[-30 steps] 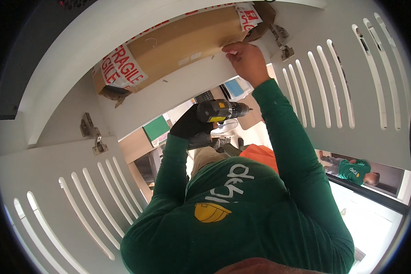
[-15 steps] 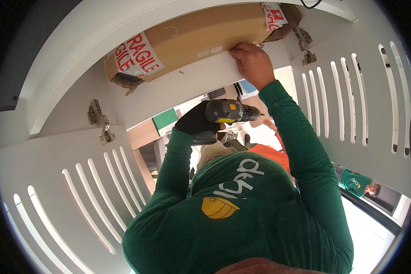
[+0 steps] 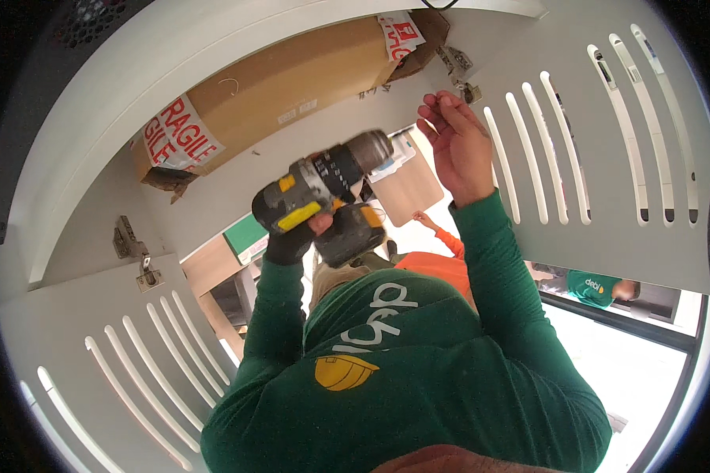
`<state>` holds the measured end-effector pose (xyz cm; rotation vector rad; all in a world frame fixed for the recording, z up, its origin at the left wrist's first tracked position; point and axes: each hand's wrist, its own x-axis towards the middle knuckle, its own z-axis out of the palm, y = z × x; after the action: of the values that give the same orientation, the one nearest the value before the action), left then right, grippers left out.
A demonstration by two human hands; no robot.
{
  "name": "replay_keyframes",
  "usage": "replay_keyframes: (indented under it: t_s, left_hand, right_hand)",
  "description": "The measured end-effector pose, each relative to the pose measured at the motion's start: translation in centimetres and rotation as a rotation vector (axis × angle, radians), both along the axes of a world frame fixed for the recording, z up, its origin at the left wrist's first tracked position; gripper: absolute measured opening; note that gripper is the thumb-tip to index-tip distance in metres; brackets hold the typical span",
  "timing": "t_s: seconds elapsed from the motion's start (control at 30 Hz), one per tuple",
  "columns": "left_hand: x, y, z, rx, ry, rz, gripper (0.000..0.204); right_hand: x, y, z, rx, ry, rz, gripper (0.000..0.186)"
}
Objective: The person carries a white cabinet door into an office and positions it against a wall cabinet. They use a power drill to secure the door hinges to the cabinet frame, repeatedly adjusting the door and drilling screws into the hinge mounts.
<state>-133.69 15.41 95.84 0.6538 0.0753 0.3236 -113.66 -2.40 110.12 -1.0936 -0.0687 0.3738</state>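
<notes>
Dark-gloved L hand [image 3: 289,243] clamped on blk/yellow cordless drill [image 3: 317,188], now raised nr bare R hand [image 3: 459,146]. R's off brown cardboard box [image 3: 292,75], so box untouched; R grip: can't tell.

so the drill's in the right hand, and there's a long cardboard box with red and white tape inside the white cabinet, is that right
Not quite: the head view shows the drill in the left hand, not the right. The long cardboard box with red and white tape is indeed inside the white cabinet.
</notes>
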Motion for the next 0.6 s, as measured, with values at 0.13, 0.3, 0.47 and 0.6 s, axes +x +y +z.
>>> replay_keyframes:
  t_s: [0.13, 0.3, 0.47, 0.6]
  left_hand:
    - [3.2, -1.0, 1.1, 0.052, -0.060, -0.043, 0.038]
    - [4.9, -4.0, 2.1, 0.143, 0.142, 0.047, 0.033]
    - [5.9, -4.0, 0.9, 0.180, 0.011, -0.018, 0.034]
    - [6.3, -4.1, 0.5, 0.272, 0.022, 0.054, 0.037]
  right_hand:
    - [-1.0, -0.8, 0.8, 0.223, 0.126, 0.105, 0.015]
    - [-1.7, 0.6, 2.2, 0.309, 0.129, 0.088, 0.014]
    - [-1.6, 0.8, 1.9, 0.375, 0.196, 0.060, 0.015]
    - [-1.5, 1.0, 2.7, 0.399, 0.190, 0.074, 0.015]
